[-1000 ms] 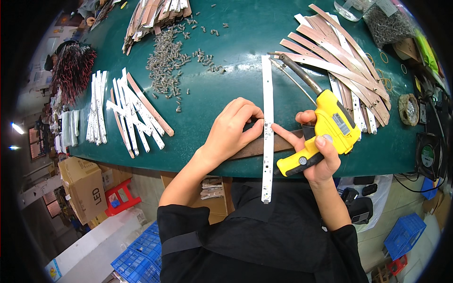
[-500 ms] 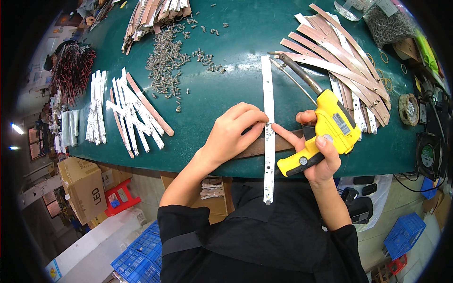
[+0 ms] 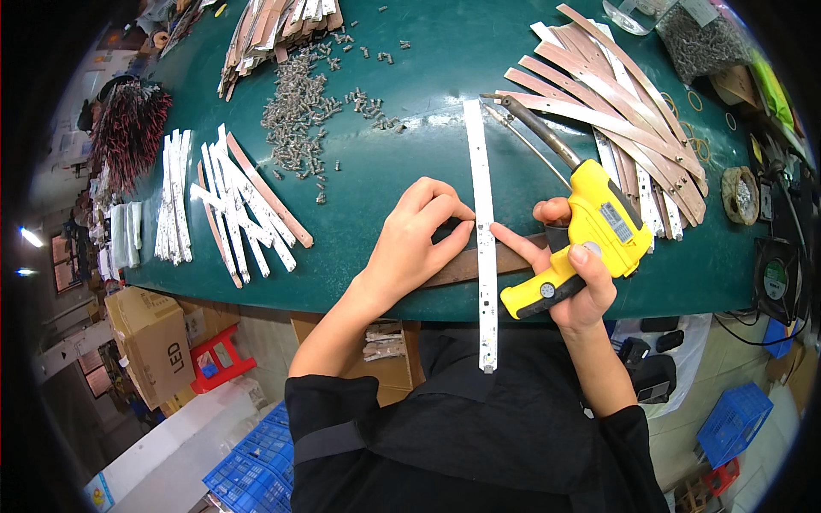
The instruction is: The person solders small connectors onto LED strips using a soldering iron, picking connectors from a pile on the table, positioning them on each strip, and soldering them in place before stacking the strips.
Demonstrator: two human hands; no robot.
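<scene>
A long white circuit-board strip (image 3: 486,282), dotted with small components on its near half, lies upright across the table's front edge and overhangs it. Just left of the strip, my left hand (image 3: 419,235) is closed, thumb and fingertips together; whatever they pinch is too small to make out. My right hand (image 3: 581,286) is wrapped round a yellow soldering gun (image 3: 599,218) with a black grip. Its index finger stretches out to the strip's right edge. The gun's metal tip points away to the far left, near the strip's far end. A brown bar (image 3: 457,270) lies crosswise beneath the strip.
Small metal parts (image 3: 295,111) are heaped at the far middle. White strips (image 3: 239,209) lie at left, and a fanned pile of strips (image 3: 616,111) at right. A roll (image 3: 740,197) and a small fan (image 3: 774,278) stand at the right edge.
My left fingertips have moved slightly left, off the strip. The strip's far end has swung a little left. My right hand and the soldering gun have hardly moved.
</scene>
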